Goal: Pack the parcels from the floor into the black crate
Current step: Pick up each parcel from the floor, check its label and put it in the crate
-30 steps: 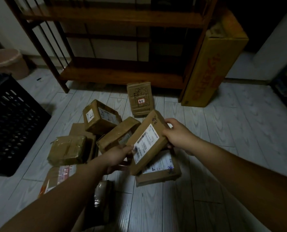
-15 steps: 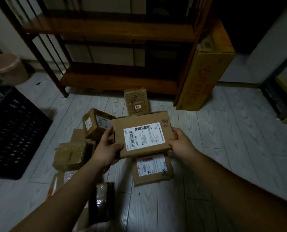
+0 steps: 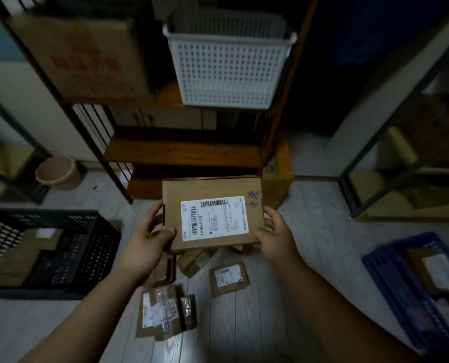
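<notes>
Held parcel (image 3: 213, 213): flat brown cardboard box, rectangular, white shipping label on the top face. One barcode runs along the label's far edge, a 2nd down its left edge. Dark pen scribble at the far-right corner; small flap sticks out on the left side.

Orientation: broad face up twd camera, long axis left-right, far edge twd the wooden shelf (image 3: 181, 153).

Position: in the air mid-scene, above the parcel pile on the floor (image 3: 310, 258), right of the black crate (image 3: 97, 247) and not over it.

Grips: left hand (image 3: 146, 244) grip clamped on the left end, thumb on the top face at the near-left corner. Right hand (image 3: 275, 237) grip clamped on the right end, thumb on the near-right corner. Fingers under the box not visible.

Crate: far-left on the floor, at least one brown parcel inside (image 3: 16, 258).

On the floor near side of the held box:
- small labelled parcel (image 3: 228, 277)
- taped parcel (image 3: 158, 314), w/ a dark wrapped one (image 3: 188, 313) touching its right side
- plain brown one (image 3: 192, 260), partly under the held box

Others: blue crate (image 3: 391, 284) near-right, white basket (image 3: 228, 61) on the shelf, bin (image 3: 58, 172) far-left
</notes>
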`<state>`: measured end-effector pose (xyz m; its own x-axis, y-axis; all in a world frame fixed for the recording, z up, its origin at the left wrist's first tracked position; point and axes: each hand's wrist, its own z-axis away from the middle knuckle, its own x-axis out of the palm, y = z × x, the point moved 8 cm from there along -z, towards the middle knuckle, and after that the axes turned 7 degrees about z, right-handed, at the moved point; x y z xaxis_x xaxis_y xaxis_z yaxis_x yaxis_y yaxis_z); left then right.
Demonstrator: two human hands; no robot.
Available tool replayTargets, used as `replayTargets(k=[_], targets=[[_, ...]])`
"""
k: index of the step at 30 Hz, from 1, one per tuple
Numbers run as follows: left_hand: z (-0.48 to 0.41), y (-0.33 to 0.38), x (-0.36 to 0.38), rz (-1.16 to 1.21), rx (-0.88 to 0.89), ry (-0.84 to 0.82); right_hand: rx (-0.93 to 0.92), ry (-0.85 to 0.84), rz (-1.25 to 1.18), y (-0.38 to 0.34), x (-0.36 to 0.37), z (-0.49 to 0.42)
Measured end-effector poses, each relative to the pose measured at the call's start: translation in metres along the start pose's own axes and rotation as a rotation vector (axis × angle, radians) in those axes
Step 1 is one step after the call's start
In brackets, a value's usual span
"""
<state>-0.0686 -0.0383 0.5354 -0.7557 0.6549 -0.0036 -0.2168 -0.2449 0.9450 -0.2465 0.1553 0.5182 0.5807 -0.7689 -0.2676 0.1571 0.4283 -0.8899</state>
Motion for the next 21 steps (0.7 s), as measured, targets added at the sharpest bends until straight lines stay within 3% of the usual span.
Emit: replayTargets(k=[7, 21], targets=[[0.1, 0.129, -0.022, -0.051, 0.189, 0.018, -0.206, -0.003, -0.066, -0.115, -0.026, 0.106], [0.2, 0.198, -0.09, 0.003, 0.375, 0.133, -0.419, -0.001, -0.041, -0.195, -0.016, 0.197]])
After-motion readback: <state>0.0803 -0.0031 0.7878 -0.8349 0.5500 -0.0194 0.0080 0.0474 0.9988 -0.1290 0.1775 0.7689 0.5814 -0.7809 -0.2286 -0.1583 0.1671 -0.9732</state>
